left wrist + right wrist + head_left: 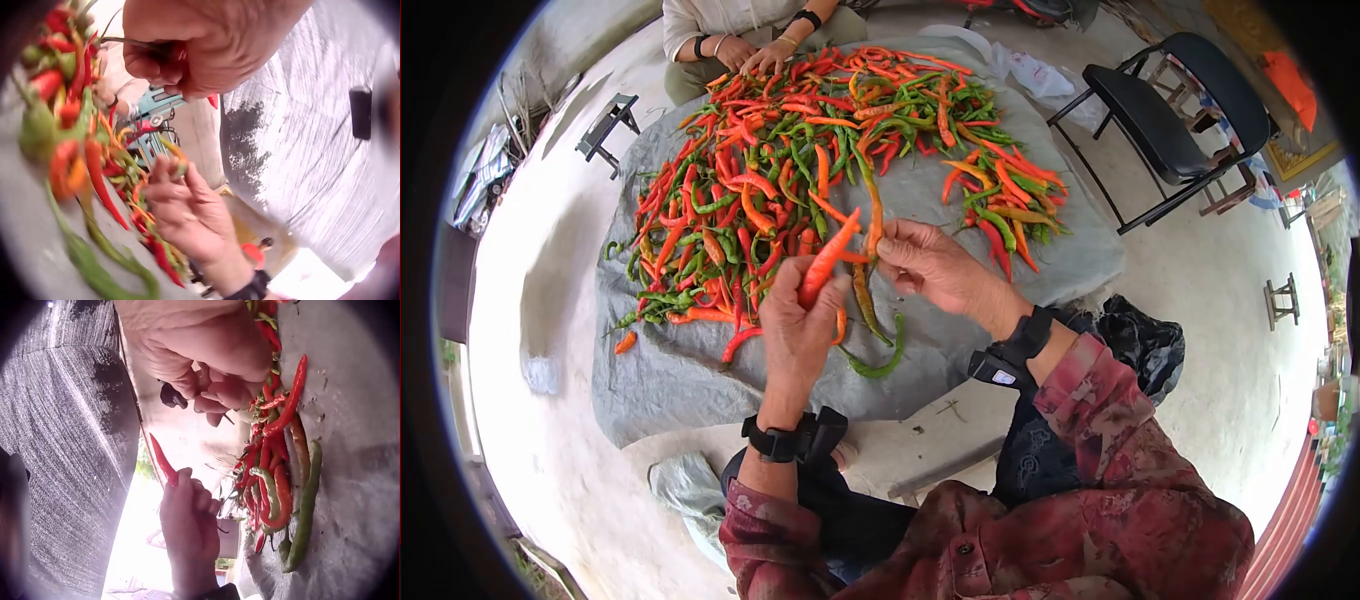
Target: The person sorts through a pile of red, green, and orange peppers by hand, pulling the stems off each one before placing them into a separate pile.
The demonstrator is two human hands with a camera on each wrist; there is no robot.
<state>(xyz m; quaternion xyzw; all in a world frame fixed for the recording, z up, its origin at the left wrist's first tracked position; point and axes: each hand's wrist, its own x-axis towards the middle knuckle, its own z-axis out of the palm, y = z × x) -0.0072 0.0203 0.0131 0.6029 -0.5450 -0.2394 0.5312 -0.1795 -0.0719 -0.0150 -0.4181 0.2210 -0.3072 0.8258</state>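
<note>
My left hand (793, 325) grips a red chili pepper (828, 262) over the near edge of a big heap of chilies (780, 170). In the right wrist view this red chili (162, 459) points up out of the left fist. Beside it, my right hand (940, 268) pinches a yellow-orange chili (873, 200) between thumb and fingers. The left wrist view has the right hand (195, 219) with the tip of that chili (174, 149) sticking out above its fingers. Under the hands, a curved green chili (882, 362) and a brownish-green one (865, 300) lie on the grey sheet (700, 395).
A smaller group of chilies (1012, 200) lies to the right on the sheet. Across the heap, another person's hands (760, 55) rest at its far edge. A black folding chair (1150, 125) stands on the right, a small stool (608, 130) on the left, a black plastic bag (1145, 345) near my right knee.
</note>
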